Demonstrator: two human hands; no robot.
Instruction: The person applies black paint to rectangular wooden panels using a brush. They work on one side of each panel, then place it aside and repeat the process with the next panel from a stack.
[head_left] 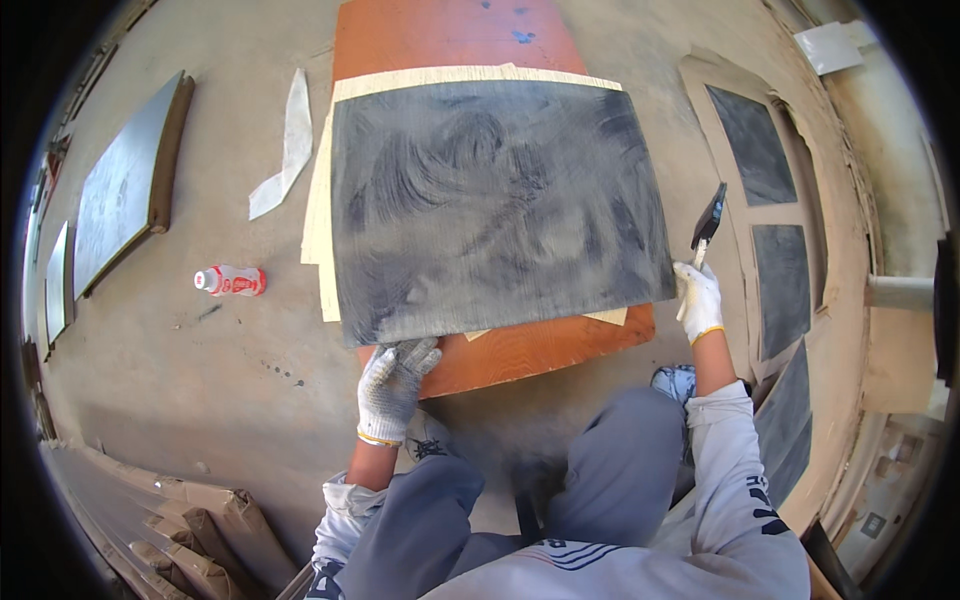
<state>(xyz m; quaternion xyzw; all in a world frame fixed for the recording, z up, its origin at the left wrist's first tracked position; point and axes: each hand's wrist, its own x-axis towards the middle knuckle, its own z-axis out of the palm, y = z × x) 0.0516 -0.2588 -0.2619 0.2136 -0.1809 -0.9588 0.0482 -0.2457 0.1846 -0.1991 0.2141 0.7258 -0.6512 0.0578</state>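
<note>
A large dark grey-black sheet (500,200) with swirled streaks lies on several pale yellow sheets (322,215), whose edges show at its left and far sides. Beneath them is an orange-brown board (540,352). At the near left corner, my left hand (392,390), in a white glove with grey-stained fingers, is closed at the dark sheet's edge; some fingertips are hidden by it. My right hand (700,300), also gloved, grips a brush-like tool (708,218) with a flat black head pointing up. That hand is beside the sheet's near right corner.
A red-and-white bottle (238,280) lies on the floor at left, below a white strip (288,150). Grey panels (130,185) lean farther left. Dark panels (752,145) rest on cardboard (735,225) at right. Folded cardboard (215,520) sits near left.
</note>
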